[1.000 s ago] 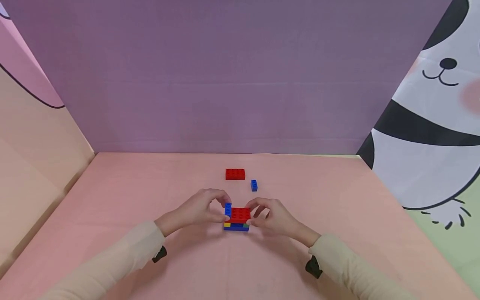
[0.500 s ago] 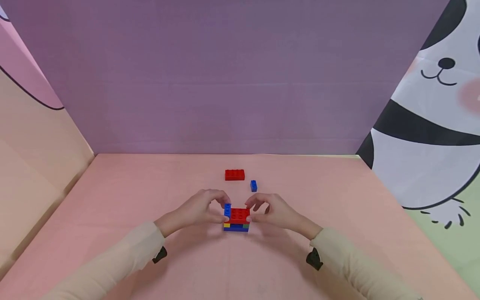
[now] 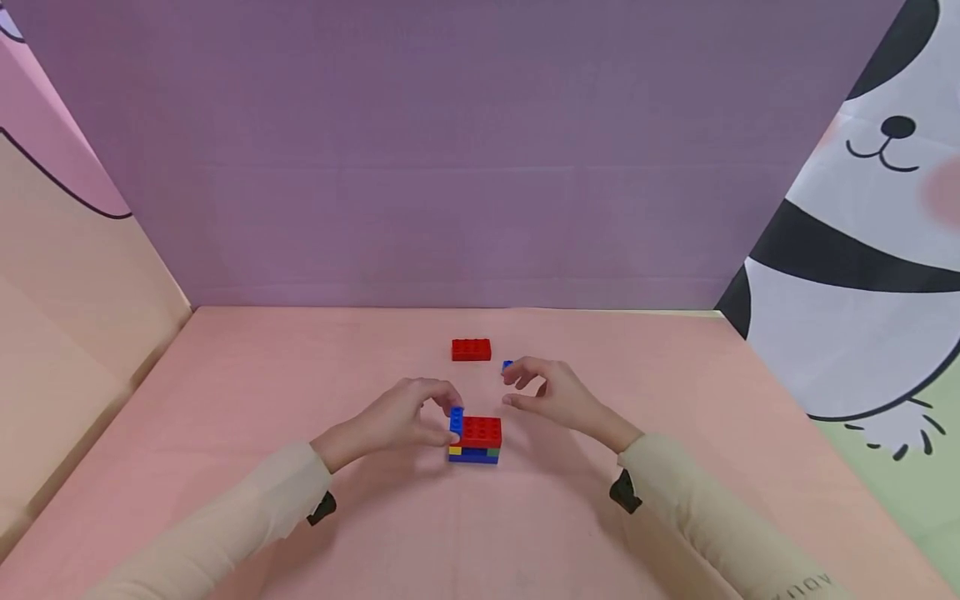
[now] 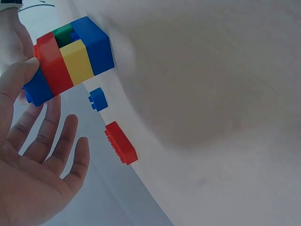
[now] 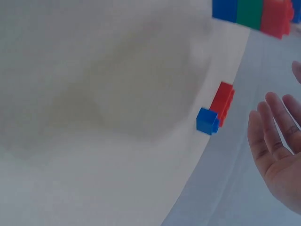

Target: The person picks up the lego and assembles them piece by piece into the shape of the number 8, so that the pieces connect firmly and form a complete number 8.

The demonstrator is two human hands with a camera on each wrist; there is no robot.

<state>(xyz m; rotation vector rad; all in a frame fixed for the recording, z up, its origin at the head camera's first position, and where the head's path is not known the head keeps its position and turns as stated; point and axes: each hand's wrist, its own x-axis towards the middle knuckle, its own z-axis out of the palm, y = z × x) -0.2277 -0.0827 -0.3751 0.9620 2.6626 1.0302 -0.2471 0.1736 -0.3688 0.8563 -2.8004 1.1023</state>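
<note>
In the middle of the pink table stands a stack of toy building bricks: a blue brick (image 3: 474, 459) at the bottom, a yellow brick (image 4: 77, 62) and a green brick (image 5: 249, 13) above it, then a red brick (image 3: 483, 432). A narrow blue brick (image 3: 456, 423) sits on the red one's left end. My left hand (image 3: 401, 415) pinches this top blue brick between thumb and fingers. Behind and right of the stack is my right hand (image 3: 562, 396), holding nothing, thumb apart from its fingers. Its fingertips overlap a loose small blue brick (image 5: 207, 121) in the head view.
A loose red brick (image 3: 471, 350) lies toward the back of the pink table (image 3: 300, 358). Behind the table rises a purple panel (image 3: 450, 167). Printed side panels stand left and right, the right one showing a panda (image 3: 862, 258).
My right hand has let go of the stack's right side and moved back toward the loose blue brick. The left hand keeps its place on the top blue brick.
</note>
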